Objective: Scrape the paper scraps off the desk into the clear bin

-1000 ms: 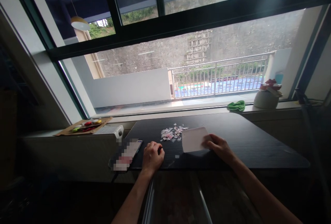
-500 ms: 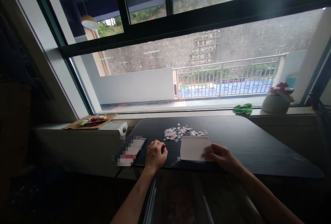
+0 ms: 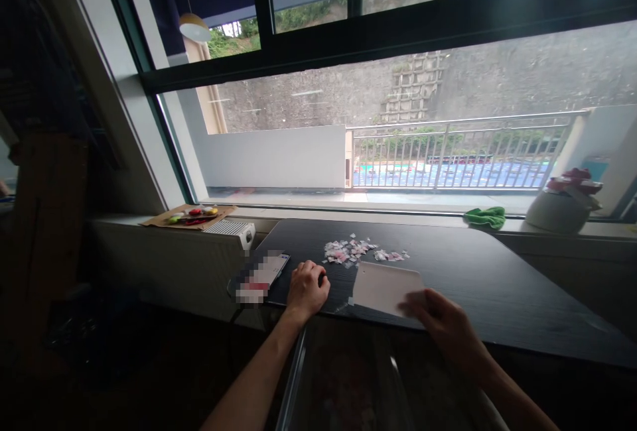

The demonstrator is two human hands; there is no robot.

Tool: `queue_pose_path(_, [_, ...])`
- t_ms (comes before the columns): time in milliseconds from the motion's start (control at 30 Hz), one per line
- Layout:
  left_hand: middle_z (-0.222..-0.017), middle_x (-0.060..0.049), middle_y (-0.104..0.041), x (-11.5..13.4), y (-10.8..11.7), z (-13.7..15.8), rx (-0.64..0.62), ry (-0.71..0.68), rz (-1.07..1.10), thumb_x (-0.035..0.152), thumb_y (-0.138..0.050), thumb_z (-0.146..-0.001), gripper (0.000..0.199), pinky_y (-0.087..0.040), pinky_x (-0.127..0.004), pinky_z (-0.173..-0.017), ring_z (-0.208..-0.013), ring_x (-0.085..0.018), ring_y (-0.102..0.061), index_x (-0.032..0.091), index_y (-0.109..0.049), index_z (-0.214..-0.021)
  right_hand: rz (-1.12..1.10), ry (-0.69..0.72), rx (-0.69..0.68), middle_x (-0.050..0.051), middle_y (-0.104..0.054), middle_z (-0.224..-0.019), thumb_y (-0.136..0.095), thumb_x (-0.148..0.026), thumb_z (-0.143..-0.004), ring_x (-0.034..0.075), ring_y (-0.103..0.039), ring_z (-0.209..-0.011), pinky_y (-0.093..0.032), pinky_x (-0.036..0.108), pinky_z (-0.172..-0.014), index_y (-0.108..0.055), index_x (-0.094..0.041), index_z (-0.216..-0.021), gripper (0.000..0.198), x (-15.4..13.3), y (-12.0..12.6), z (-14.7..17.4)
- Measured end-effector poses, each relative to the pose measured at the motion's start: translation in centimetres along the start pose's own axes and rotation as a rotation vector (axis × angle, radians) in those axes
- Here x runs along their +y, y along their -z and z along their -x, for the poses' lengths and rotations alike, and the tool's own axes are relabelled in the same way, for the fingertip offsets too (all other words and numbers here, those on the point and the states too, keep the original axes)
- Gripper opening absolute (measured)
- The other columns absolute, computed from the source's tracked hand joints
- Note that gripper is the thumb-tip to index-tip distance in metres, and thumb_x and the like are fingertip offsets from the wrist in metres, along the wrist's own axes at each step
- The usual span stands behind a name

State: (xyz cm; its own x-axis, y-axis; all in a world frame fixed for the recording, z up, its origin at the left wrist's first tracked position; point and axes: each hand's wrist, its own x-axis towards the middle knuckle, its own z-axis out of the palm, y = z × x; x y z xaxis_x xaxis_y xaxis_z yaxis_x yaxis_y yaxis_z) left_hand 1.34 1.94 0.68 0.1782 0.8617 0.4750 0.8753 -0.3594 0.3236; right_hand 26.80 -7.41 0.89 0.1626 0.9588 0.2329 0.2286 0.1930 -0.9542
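Note:
My left hand (image 3: pixel 308 288) rests at the table's near edge, its fingers curled in a loose fist with nothing visible in them. My right hand (image 3: pixel 440 318), slightly blurred, pinches the right edge of a thin, pale rectangular board (image 3: pixel 385 286) with rounded corners and a small hole at its upper left. The board lies flat or nearly so; I cannot tell whether it touches the tabletop. Just beyond it is a pile of small paper-like pieces (image 3: pixel 343 252), with a smaller cluster (image 3: pixel 391 255) to its right. One small piece (image 3: pixel 351 301) sits by the board's lower left corner.
Left of my left hand lies a phone (image 3: pixel 263 278), partly pixelated. The dark table (image 3: pixel 478 272) stands against a windowsill with a green cloth (image 3: pixel 485 217) and a pale jar-like container (image 3: pixel 560 209). Cardboard with colourful items (image 3: pixel 192 215) sits above a radiator (image 3: pixel 233 227). A clear-sided box (image 3: pixel 293 378) is below.
The view has turned a little left. The board has swung slightly, its right side now closer to me, as my right hand moved nearer. My left hand has stayed in place.

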Motion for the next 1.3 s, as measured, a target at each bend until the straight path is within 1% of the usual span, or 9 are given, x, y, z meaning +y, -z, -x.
queue_pose_path(133, [-0.093,-0.006,-0.061,-0.1,-0.1,0.0,0.001,-0.001,0.009,0.020,-0.052,-0.079,0.014,-0.041,-0.035,-0.086,-0.094,-0.021,-0.054,0.019,-0.065,-0.085,-0.022,0.021,0.013,0.012,-0.075,-0.086,-0.069,-0.066,-0.060,0.030,-0.070,-0.083,-0.056,0.044,-0.080,-0.065,-0.019,-0.084,0.053,0.8,-0.7,-1.0])
queue_pose_path(367, [-0.092,-0.005,-0.062,0.0,-0.2,0.0,0.012,-0.005,0.010,0.020,-0.053,-0.079,0.013,-0.041,-0.034,-0.086,-0.093,-0.020,-0.054,0.020,-0.065,-0.084,-0.019,0.015,-0.080,0.009,-0.075,-0.085,-0.068,-0.059,-0.067,0.027,-0.071,-0.081,-0.058,0.040,-0.075,-0.067,-0.018,-0.084,0.044,0.4,0.1,0.5])
queue_pose_path(433, [-0.092,-0.005,-0.062,0.1,-0.2,0.0,0.011,-0.001,0.010,0.020,-0.053,-0.079,0.013,-0.041,-0.034,-0.086,-0.094,-0.020,-0.054,0.020,-0.065,-0.084,0.003,0.036,-0.007,0.011,-0.075,-0.085,-0.069,-0.060,-0.065,0.028,-0.071,-0.081,-0.058,0.041,-0.077,-0.067,-0.017,-0.085,0.046,0.6,1.1,-0.2])
queue_pose_path(533, [-0.092,-0.004,-0.062,0.1,-0.1,-0.1,0.004,0.003,0.014,0.020,-0.053,-0.079,0.012,-0.041,-0.034,-0.086,-0.094,-0.020,-0.055,0.020,-0.065,-0.084,0.084,0.059,0.201,0.010,-0.076,-0.085,-0.069,-0.059,-0.064,0.030,-0.071,-0.084,-0.056,0.044,-0.081,-0.067,-0.019,-0.085,0.045,1.4,2.6,-2.3])
queue_pose_path(633, [-0.091,-0.004,-0.062,0.1,0.0,-0.1,0.001,0.006,0.015,0.020,-0.053,-0.080,0.012,-0.041,-0.034,-0.086,-0.093,-0.020,-0.054,0.020,-0.065,-0.083,0.167,0.064,0.238,0.009,-0.076,-0.083,-0.069,-0.057,-0.062,0.031,-0.071,-0.084,-0.055,0.046,-0.082,-0.067,-0.022,-0.082,0.041,2.3,3.5,-4.1])
queue_pose_path(767, [-0.092,-0.005,-0.062,0.1,0.0,0.0,0.001,0.004,0.017,0.020,-0.053,-0.079,0.013,-0.041,-0.035,-0.086,-0.093,-0.020,-0.054,0.020,-0.065,-0.083,0.225,0.087,0.172,0.009,-0.076,-0.083,-0.066,-0.053,-0.065,0.030,-0.071,-0.083,-0.056,0.044,-0.078,-0.067,-0.021,-0.081,0.036,2.2,2.9,-3.4])
queue_pose_path(967, [-0.091,-0.005,-0.061,0.1,-0.2,0.0,0.016,-0.001,0.022,0.020,-0.053,-0.079,0.013,-0.042,-0.035,-0.086,-0.093,-0.020,-0.054,0.019,-0.065,-0.083,0.224,0.134,-0.064,0.007,-0.076,-0.082,-0.065,-0.048,-0.071,0.026,-0.071,-0.078,-0.057,0.037,-0.072,-0.070,-0.020,-0.079,0.030,0.6,1.0,-0.2])
queue_pose_path(1167, [-0.091,-0.005,-0.062,0.1,-0.2,0.0,0.019,0.001,0.025,0.020,-0.054,-0.079,0.011,-0.042,-0.035,-0.086,-0.093,-0.020,-0.054,0.020,-0.065,-0.083,0.248,0.139,0.058,0.009,-0.076,-0.086,-0.064,-0.051,-0.071,0.028,-0.071,-0.081,-0.057,0.040,-0.074,-0.070,-0.019,-0.084,0.035,1.7,1.7,-0.5])
queue_pose_path(1300, [-0.091,-0.005,-0.062,0.2,-0.1,0.1,0.018,0.003,0.020,0.020,-0.054,-0.079,0.012,-0.042,-0.036,-0.085,-0.094,-0.021,-0.054,0.020,-0.065,-0.083,0.209,0.102,-0.013,0.009,-0.076,-0.087,-0.066,-0.054,-0.070,0.027,-0.071,-0.083,-0.058,0.039,-0.078,-0.071,-0.019,-0.086,0.039,1.7,1.0,0.6])
